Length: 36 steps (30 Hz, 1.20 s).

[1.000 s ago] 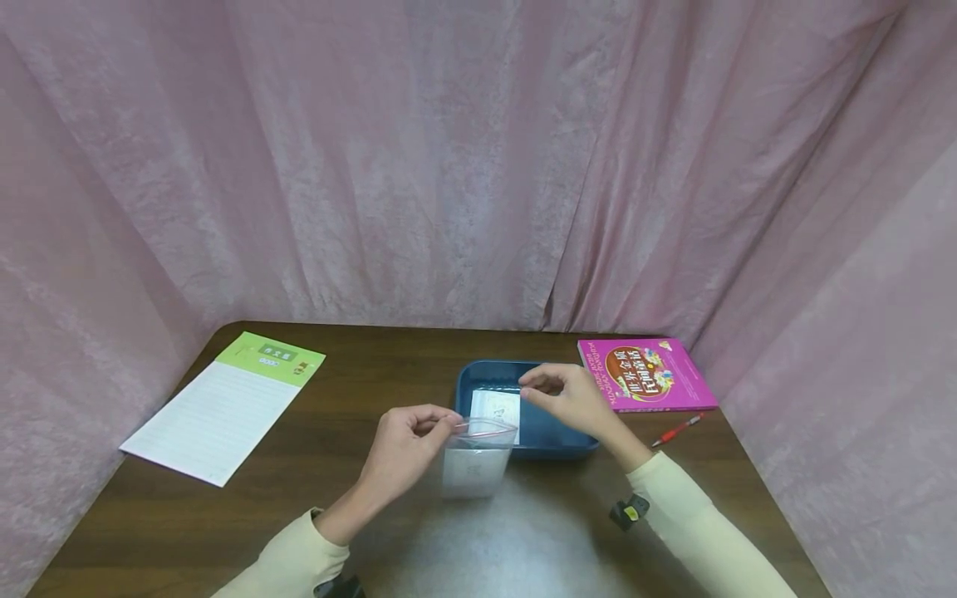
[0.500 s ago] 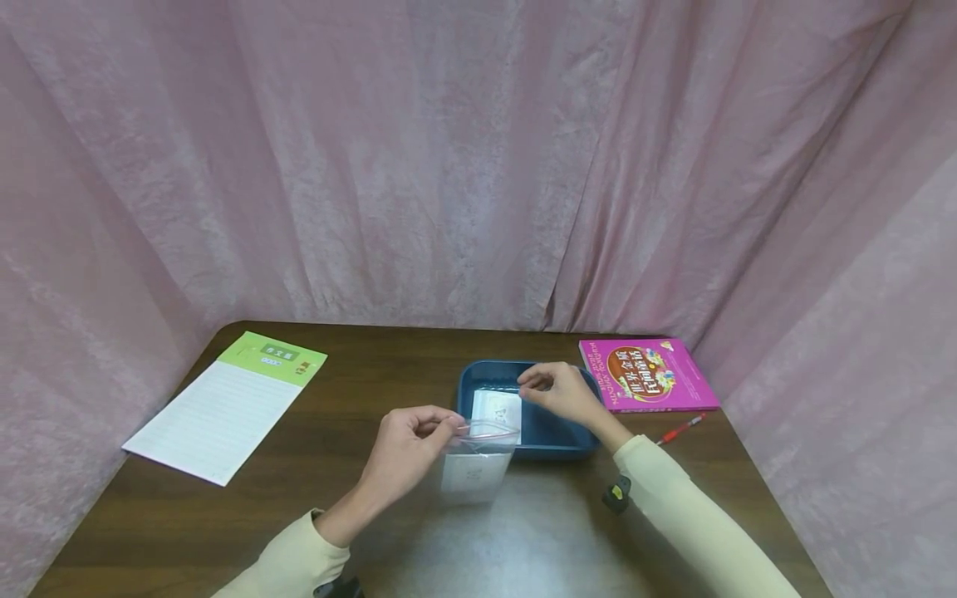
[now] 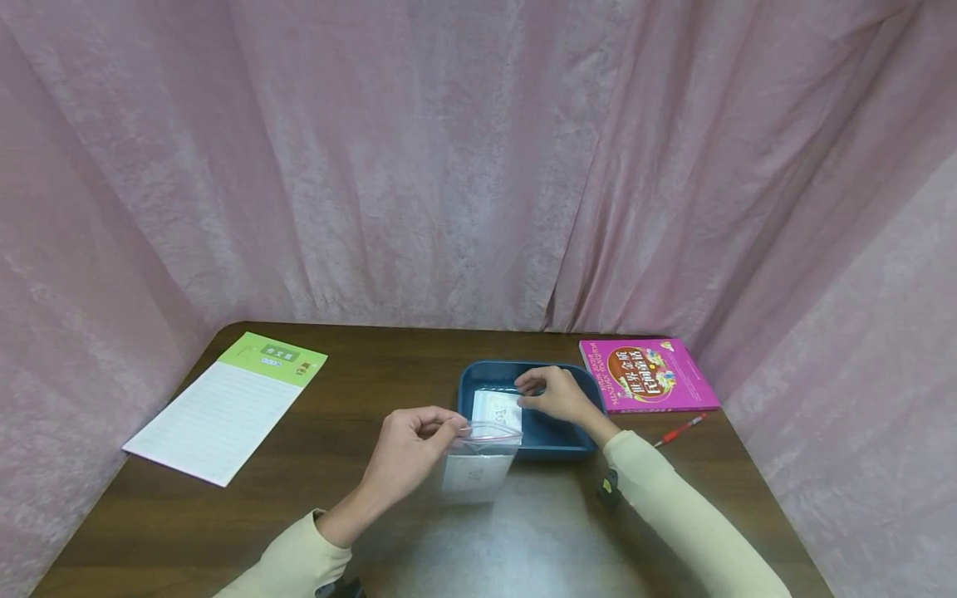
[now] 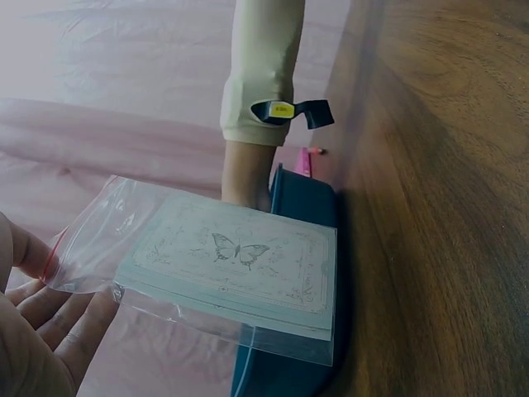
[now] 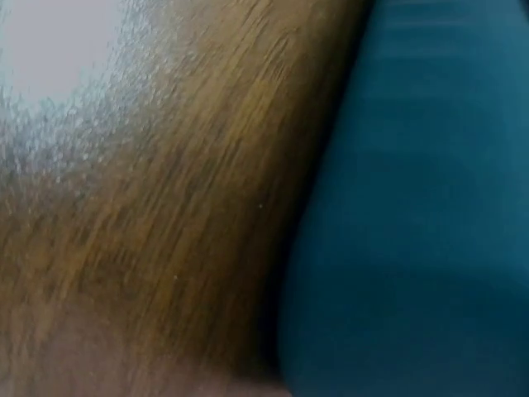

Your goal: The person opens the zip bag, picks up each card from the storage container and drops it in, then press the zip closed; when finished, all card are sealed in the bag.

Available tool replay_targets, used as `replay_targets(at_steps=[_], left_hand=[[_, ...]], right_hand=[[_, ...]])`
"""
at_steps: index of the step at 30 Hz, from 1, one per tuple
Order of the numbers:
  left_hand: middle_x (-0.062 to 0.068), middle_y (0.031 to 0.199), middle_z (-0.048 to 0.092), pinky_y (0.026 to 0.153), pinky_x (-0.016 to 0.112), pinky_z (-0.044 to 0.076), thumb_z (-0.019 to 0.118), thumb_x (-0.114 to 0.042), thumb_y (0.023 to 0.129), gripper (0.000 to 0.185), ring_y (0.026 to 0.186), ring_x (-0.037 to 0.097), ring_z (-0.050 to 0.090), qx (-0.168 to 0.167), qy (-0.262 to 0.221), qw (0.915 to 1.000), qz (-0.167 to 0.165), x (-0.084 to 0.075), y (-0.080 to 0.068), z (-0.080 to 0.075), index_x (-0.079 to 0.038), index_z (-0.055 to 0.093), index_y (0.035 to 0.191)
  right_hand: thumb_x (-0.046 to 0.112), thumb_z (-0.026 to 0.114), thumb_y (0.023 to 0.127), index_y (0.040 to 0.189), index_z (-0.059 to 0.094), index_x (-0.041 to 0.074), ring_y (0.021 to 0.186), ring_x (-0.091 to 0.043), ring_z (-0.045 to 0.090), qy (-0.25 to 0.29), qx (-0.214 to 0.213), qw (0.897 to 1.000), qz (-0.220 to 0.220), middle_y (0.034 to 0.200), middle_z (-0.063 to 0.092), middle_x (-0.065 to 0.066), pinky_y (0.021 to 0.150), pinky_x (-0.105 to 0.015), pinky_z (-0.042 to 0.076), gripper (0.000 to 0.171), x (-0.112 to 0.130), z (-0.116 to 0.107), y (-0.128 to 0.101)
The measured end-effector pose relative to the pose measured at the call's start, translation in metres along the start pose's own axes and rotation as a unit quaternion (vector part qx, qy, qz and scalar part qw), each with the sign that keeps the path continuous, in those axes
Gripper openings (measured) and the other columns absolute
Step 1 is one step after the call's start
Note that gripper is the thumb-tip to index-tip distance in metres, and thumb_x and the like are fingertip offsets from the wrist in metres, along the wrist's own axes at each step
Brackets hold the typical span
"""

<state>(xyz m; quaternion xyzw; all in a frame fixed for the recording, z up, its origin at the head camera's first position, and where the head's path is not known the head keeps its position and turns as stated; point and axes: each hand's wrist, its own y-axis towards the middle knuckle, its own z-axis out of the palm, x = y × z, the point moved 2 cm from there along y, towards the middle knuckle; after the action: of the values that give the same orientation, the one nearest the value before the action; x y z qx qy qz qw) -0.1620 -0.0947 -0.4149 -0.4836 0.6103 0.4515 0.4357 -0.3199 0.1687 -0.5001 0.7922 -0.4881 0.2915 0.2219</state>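
Note:
My left hand (image 3: 414,448) pinches the red-edged top of a clear zip bag (image 3: 489,444) by its left corner, in front of the tray. Pale cards printed with a butterfly (image 4: 235,248) lie inside the bag, large in the left wrist view. Behind the bag, a white printed card (image 3: 497,407) lies in the dark blue tray (image 3: 557,453), partly covered by the bag's top. Over the tray is my right hand (image 3: 557,394), its fingers loosely bent beside the card's right edge. Nothing shows between them. The right wrist view shows mostly tray wall (image 5: 413,215) and tabletop.
A pink book (image 3: 658,374) lies at the back right, with a red pen (image 3: 680,429) in front of it. To the left rests a writing pad with a green header (image 3: 224,407). Pink curtains (image 3: 419,166) surround the wooden table (image 3: 359,357).
My right hand has lowered slightly and shifted left towards the card in the tray; its forearm has swung inward. My left hand and the bag have barely moved.

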Motion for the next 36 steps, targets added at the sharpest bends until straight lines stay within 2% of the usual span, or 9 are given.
replay_targets(at_steps=[7,23,36], left_hand=[[0.004,0.088,0.079,0.070,0.024,0.059,0.071,-0.015,0.096,0.011,0.081,0.015,0.076,0.001,0.002,1.0000,0.000,-0.002,0.000,0.001,-0.008,0.080,0.096],[0.009,0.091,0.079,0.070,0.026,0.060,0.071,-0.015,0.096,0.011,0.081,0.016,0.075,0.006,0.006,1.0000,-0.004,-0.003,-0.002,0.002,-0.009,0.080,0.096],[0.005,0.088,0.078,0.069,0.025,0.059,0.071,-0.013,0.096,0.009,0.079,0.016,0.075,0.002,0.015,0.9999,-0.004,-0.003,-0.001,0.003,-0.009,0.080,0.095]], right_hand=[[0.014,0.085,0.084,0.109,0.076,0.012,0.100,-0.019,0.069,-0.016,0.008,1.000,0.013,0.104,0.075,-0.001,0.090,-0.040,0.057,0.026,0.001,0.003,0.001],[0.022,0.090,0.078,0.109,0.077,0.011,0.102,-0.020,0.068,-0.048,0.015,0.999,0.014,0.106,0.075,-0.002,0.092,-0.041,0.055,0.035,-0.003,0.010,0.003],[0.019,0.089,0.080,0.112,0.077,0.012,0.104,-0.022,0.066,-0.055,0.025,0.998,0.027,0.110,0.074,-0.003,0.094,-0.042,0.055,0.035,0.000,0.013,0.000]])
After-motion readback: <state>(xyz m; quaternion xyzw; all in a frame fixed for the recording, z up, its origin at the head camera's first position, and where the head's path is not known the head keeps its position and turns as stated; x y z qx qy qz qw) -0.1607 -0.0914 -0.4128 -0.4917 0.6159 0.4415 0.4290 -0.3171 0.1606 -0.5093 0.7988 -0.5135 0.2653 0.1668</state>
